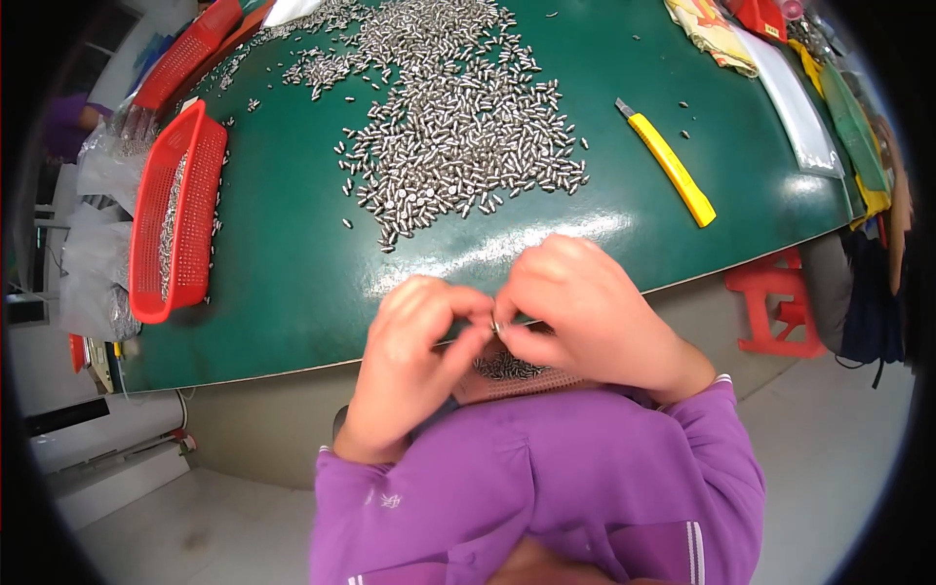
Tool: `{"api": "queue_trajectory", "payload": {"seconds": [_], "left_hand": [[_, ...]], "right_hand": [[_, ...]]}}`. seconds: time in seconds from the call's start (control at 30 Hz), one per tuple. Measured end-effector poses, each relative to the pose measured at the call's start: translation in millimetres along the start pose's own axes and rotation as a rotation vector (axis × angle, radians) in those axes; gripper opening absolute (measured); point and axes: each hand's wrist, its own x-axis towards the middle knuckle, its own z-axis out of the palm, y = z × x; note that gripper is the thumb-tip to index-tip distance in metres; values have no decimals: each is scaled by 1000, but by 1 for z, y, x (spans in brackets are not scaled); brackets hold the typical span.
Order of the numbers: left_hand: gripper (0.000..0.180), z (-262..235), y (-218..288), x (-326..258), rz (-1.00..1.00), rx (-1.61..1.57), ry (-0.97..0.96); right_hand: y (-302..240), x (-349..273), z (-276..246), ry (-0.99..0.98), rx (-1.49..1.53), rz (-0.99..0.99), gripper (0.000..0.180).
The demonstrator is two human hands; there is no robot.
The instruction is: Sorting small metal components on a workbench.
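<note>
My left hand (414,336) and my right hand (575,307) meet just in front of the table's near edge, fingertips pinched together. A small shiny metal piece (495,329) shows between the fingertips of both hands; most of it is hidden. Under the hands, a pinkish mesh basket (531,383) rests at my lap with dark small metal pieces (505,366) inside. Beyond the hands, a wide heap of small silver bullet-shaped metal pieces (458,127) is spread over the green table (283,253).
A yellow utility knife (673,171), blade out, lies right of the heap. At the left edge stands a red basket (200,234) holding metal pieces, with another red basket (190,54) behind. Plastic bags (97,253) hang beyond it. A red stool (775,307) is at right.
</note>
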Motion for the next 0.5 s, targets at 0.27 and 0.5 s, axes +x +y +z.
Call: {"api": "queue_trajectory", "payload": {"seconds": [0.27, 0.5], "left_hand": [[43, 4, -1, 14, -158, 160, 246], [64, 18, -7, 37, -92, 160, 191]], "right_hand": [[7, 16, -11, 143, -146, 115, 27], [10, 34, 9, 134, -175, 94, 18]]}}
